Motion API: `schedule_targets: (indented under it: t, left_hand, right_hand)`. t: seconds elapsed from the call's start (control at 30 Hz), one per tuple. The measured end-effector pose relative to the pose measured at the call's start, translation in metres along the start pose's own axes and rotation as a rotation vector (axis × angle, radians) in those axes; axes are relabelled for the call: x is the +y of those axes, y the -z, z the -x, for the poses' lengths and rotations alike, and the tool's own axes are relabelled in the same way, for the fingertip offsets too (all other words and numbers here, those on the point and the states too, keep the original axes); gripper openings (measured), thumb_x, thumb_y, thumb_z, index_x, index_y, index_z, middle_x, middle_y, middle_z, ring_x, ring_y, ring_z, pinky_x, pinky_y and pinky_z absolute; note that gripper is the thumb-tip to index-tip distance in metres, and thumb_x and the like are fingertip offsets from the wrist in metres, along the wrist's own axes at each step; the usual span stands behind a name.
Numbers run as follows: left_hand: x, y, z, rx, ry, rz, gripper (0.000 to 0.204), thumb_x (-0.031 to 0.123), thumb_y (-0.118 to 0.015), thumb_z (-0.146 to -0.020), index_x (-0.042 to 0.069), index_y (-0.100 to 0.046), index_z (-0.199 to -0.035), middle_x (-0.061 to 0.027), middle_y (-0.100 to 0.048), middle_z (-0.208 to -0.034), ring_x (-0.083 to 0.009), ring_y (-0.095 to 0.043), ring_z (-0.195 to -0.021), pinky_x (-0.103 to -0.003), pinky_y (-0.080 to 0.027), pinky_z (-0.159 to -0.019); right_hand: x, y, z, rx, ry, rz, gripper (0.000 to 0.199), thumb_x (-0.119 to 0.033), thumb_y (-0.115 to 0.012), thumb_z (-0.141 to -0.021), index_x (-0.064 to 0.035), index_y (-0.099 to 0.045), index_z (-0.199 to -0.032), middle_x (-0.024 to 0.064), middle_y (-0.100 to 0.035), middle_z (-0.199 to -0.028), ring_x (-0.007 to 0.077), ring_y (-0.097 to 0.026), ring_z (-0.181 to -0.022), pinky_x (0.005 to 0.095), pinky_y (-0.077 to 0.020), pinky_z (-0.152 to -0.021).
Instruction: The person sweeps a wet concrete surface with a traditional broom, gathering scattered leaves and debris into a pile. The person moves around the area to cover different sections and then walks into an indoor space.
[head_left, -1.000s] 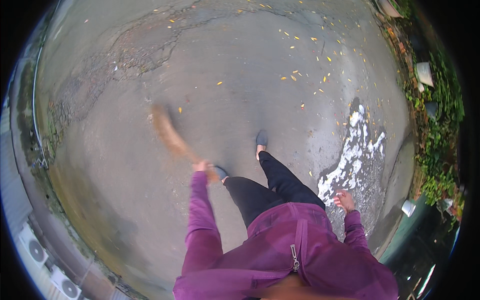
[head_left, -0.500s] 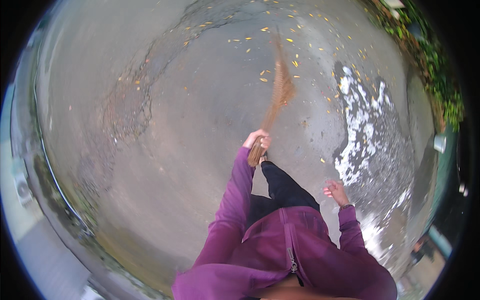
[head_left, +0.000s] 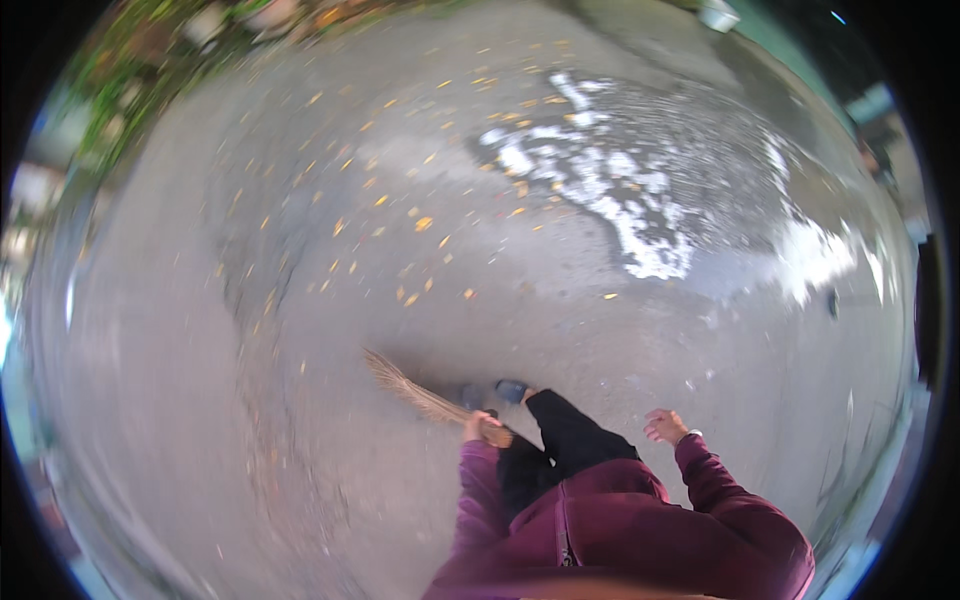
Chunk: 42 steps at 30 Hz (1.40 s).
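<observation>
My left hand point(head_left: 480, 427) is wrapped round the thick bound end of a straw-coloured hand broom point(head_left: 415, 393). The broom's thin bristles fan out to the upper left, low over the grey paved ground point(head_left: 200, 330). Whether the tips touch the ground I cannot tell. Out to the right of my body, my right hand point(head_left: 663, 426) hangs in the air with nothing in it, its fingers loosely bent and partly apart. Several yellow leaves point(head_left: 423, 224) lie scattered on the ground ahead, beyond the broom.
A wet patch with white glare point(head_left: 640, 200) spreads over the ground ahead to the right. Green plants point(head_left: 110, 110) and pots line the far left edge. A whitish bucket point(head_left: 718, 15) stands at the far right. My dark shoe point(head_left: 511, 390) is just beyond the broom's bound end.
My view has turned to the right, so the leaves and wet patch sit further left. The broom has swung from pointing ahead to pointing left, nearer my body, still in my left hand.
</observation>
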<state>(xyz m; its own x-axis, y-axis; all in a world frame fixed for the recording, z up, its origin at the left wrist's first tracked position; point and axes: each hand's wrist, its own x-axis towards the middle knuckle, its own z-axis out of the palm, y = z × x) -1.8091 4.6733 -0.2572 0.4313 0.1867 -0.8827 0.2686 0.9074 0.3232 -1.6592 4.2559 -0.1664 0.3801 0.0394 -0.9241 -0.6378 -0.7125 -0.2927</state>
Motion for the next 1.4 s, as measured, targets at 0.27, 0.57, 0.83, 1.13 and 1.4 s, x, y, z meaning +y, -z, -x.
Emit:
schedule_targets:
  t: [0.27, 0.57, 0.83, 1.13, 1.4]
  left_hand:
    - [0.109, -0.147, -0.097, -0.621, 0.188, -0.189, 0.027, 0.011, -0.049, -0.076, 0.013, -0.037, -0.052, 0.0002, -0.04, -0.046, -0.0107, -0.041, -0.04, -0.026, -0.038, -0.042]
    - [0.137, -0.042, -0.036, -0.481, 0.446, -0.381, 0.012, 0.011, -0.049, -0.07, 0.006, -0.039, -0.066, -0.002, -0.038, -0.053, -0.013, -0.039, -0.044, -0.025, -0.033, -0.04]
    - [0.154, -0.184, -0.11, -0.439, 0.895, -0.523, 0.017, 0.016, -0.053, -0.068, 0.009, -0.044, -0.055, -0.0031, -0.047, -0.051, -0.018, -0.05, -0.048, -0.026, -0.045, -0.048]
    - [0.045, -0.15, 0.087, -0.657, 0.377, -1.521, 0.013, 0.005, -0.053, -0.069, 0.003, -0.046, -0.08, -0.0076, -0.047, -0.056, -0.0192, -0.049, -0.047, -0.034, -0.045, -0.044]
    - [-0.082, -0.151, 0.088, -1.292, 1.045, -1.504, 0.028, 0.019, -0.056, -0.08, 0.008, -0.043, -0.102, -0.006, -0.053, -0.061, -0.0142, -0.048, -0.038, -0.026, -0.04, -0.033]
  right_hand:
    - [0.041, -0.091, 0.073, 0.144, -0.054, -0.11, 0.033, -0.011, -0.045, -0.077, -0.0047, -0.054, -0.108, 0.0079, -0.065, -0.08, 0.0154, -0.062, -0.066, 0.0272, -0.0511, -0.057]
    - [0.051, -0.225, 0.089, 0.267, 0.095, 0.064, 0.036, -0.013, -0.048, -0.074, -0.0059, -0.056, -0.108, 0.0098, -0.064, -0.086, 0.016, -0.063, -0.075, 0.0284, -0.0504, -0.062]
    - [0.112, -0.271, 0.164, 0.479, -0.064, -0.671, 0.035, -0.009, -0.042, -0.078, -0.0046, -0.052, -0.111, 0.01, -0.064, -0.09, 0.0167, -0.063, -0.077, 0.0287, -0.0511, -0.068]
    - [0.041, -0.269, 0.168, 0.42, 0.289, -1.742, 0.061, -0.036, -0.043, -0.087, -0.0058, -0.018, -0.133, 0.0182, -0.052, -0.111, 0.0278, -0.049, -0.105, 0.0433, -0.0438, -0.083]
    - [-0.03, -0.256, 0.077, 0.281, 0.365, -2.243, 0.014, -0.017, -0.051, -0.081, -0.0036, -0.051, -0.085, 0.007, -0.055, -0.074, 0.02, -0.056, -0.063, 0.0339, -0.0498, -0.055]
